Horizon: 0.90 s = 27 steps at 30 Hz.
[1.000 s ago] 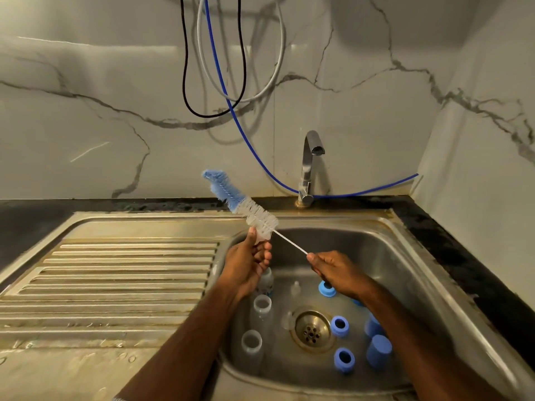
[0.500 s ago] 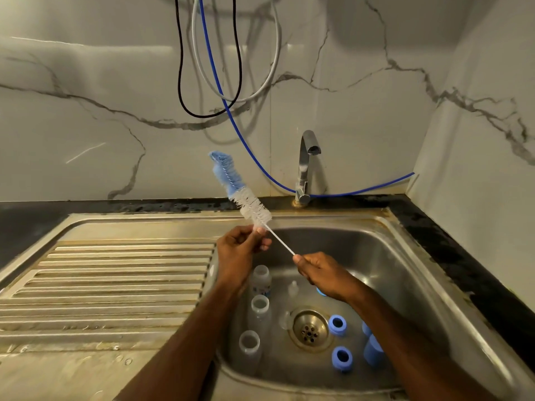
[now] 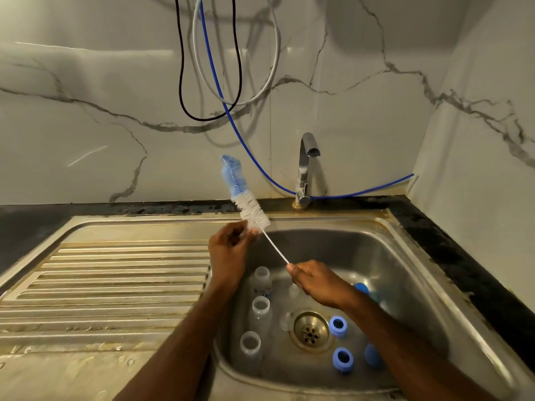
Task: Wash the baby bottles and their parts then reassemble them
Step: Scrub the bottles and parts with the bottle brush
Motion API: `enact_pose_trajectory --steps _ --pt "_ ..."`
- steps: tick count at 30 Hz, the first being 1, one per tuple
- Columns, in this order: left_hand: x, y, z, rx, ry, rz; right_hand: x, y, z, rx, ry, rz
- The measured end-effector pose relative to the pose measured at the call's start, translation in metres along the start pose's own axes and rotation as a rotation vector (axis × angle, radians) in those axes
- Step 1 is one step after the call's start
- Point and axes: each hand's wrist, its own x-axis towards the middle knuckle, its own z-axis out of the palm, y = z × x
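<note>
bottle brush above sink; left hand pinches bristles; right hand grips handle

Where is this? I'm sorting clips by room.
Most likely a home kitchen: a steel sink with a ribbed draining board, a tap at the marble-look wall, bottles in the basin.

No text, brand, number or sign can be read anywhere in the view; the topmost baby bottle in the sink basin carries a small dark printed patch on its side, but it is too blurred to make out as letters or figures; faint marks along the front edge of the draining board read as scratches, not writing.
</note>
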Motion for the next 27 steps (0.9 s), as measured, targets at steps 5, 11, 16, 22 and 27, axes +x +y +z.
enact_pose_trajectory --steps 5,11,16,22,27 --pt "0.001 0.013 -0.008 -0.616 -0.262 -0.700 0.005 0.022 -0.016 -0.392 0.181 -0.113" --pt "-0.007 0.015 0.010 -0.358 -0.110 -0.261 -0.001 -0.001 -0.003 0.154 -0.076 0.051" --pt "0.001 0.003 0.004 0.288 0.049 0.197 -0.002 -0.009 0.006 0.252 -0.121 0.091" --pt "0.002 0.013 -0.003 -0.596 -0.238 -0.635 0.006 0.021 -0.014 -0.351 0.200 -0.113" --pt "-0.002 0.018 0.010 -0.800 -0.184 -0.634 0.004 0.014 -0.008 -0.170 0.160 -0.153"
